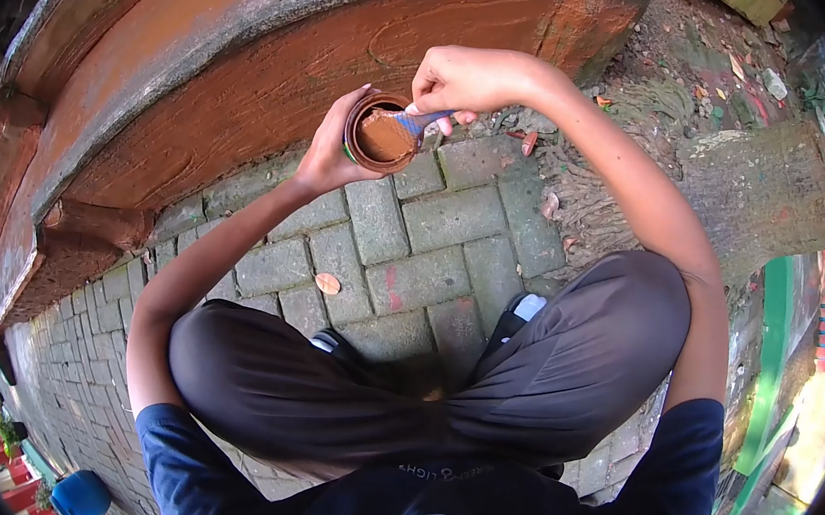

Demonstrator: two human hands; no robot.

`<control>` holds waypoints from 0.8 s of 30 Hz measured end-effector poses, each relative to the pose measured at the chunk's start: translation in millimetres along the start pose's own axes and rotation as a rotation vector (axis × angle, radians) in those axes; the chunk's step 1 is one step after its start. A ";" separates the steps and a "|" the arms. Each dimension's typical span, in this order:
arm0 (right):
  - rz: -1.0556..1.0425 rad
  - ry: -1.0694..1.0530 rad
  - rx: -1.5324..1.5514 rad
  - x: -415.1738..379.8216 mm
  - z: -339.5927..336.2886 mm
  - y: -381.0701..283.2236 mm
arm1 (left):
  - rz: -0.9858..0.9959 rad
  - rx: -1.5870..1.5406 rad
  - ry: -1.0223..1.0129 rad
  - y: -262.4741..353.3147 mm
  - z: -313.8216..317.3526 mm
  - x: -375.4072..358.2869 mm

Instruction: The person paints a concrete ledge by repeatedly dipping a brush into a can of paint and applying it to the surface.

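An open round can (352,141) of brown paint is held up in front of the orange-brown wall. My left hand (327,153) is wrapped round its left and lower side. Above and to the right of the can, my right hand (449,85) is closed on a brush with a blue handle (431,119). The brush slants down to the left over the can's mouth, and its bristle end lies at the brown paint. Its bristles are hard to tell from the paint.
The low curved wall (331,78) with a grey top edge runs across the front and left. Grey paving blocks (452,219) lie below, with a dry leaf (327,283). Tree roots (605,192) and a weathered slab (756,193) are at the right. A blue bin (81,497) stands lower left.
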State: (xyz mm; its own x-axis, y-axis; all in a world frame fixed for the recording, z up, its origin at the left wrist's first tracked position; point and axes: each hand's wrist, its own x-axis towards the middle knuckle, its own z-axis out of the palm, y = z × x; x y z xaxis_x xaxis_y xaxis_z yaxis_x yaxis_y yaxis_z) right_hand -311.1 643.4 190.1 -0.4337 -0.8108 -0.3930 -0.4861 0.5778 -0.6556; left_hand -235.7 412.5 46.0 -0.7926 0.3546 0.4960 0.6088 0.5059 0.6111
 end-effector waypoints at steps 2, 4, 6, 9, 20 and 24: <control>-0.013 0.065 -0.058 -8.9 -8.2 -7.3 | -0.029 0.009 0.045 1.4 -0.1 0.6; -0.025 0.077 -0.067 -14.9 -16.3 -10.6 | -0.053 0.016 0.095 -2.1 3.4 1.5; -0.036 0.172 -0.106 -21.0 -22.5 -11.4 | -0.187 -0.190 0.175 -3.6 9.0 4.2; -0.033 0.232 -0.097 -24.7 -29.9 -4.1 | -0.249 -0.267 0.186 -5.6 10.7 5.5; 0.046 0.370 -0.066 -17.6 -22.2 35.9 | -0.231 -0.259 0.184 -12.2 19.5 27.5; 0.037 0.404 -0.312 -34.6 -28.0 35.1 | -0.218 -0.258 0.181 -3.6 26.0 42.9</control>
State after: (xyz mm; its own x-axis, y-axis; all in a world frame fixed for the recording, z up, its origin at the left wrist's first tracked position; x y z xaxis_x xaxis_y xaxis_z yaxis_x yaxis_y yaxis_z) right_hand -334.4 694.3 198.8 -0.6834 -0.7243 -0.0909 -0.6419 0.6556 -0.3978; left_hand -272.9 446.3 49.1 -0.8994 0.1042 0.4246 0.4339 0.3308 0.8380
